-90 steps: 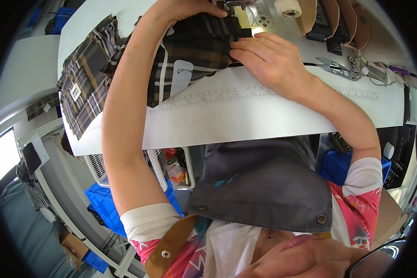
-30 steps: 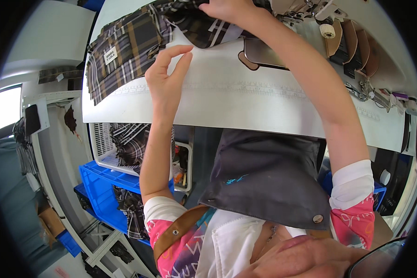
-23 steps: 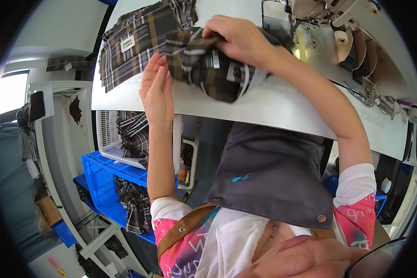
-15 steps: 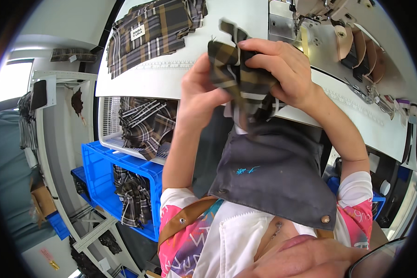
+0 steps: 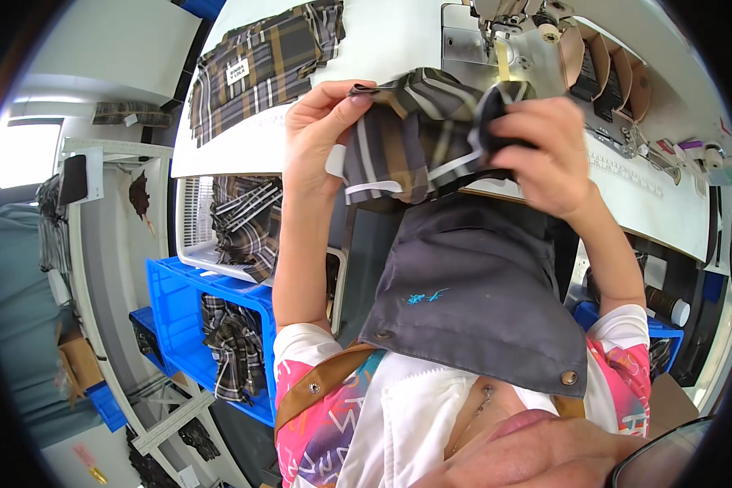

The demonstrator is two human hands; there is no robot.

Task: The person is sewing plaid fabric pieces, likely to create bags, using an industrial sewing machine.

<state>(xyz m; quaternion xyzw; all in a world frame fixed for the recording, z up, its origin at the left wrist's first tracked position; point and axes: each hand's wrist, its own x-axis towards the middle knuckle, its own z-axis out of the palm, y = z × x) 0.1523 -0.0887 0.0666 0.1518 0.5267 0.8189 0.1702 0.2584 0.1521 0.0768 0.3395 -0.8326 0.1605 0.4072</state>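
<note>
A dark plaid fabric piece [image 5: 419, 142] with white and tan stripes is held up between both hands, above my lap and in front of the white sewing table [image 5: 398, 41]. My left hand [image 5: 317, 134] pinches its left edge between thumb and fingers. My right hand [image 5: 545, 150] grips its bunched right end. Behind the fabric stands the sewing machine [image 5: 504, 32], its needle area just above my right hand.
A stack of plaid pieces with a white label [image 5: 264, 61] lies at the table's left. A white basket [image 5: 228, 228] and blue crates [image 5: 211, 325] with plaid fabric sit at my left. Tools and spools [image 5: 667, 150] lie at the table's right. A grey apron [image 5: 480, 293] covers my lap.
I pulled a plaid piece off the table toward me, took it in both hands, and now spread it wider between them. My view has shifted left and down.
</note>
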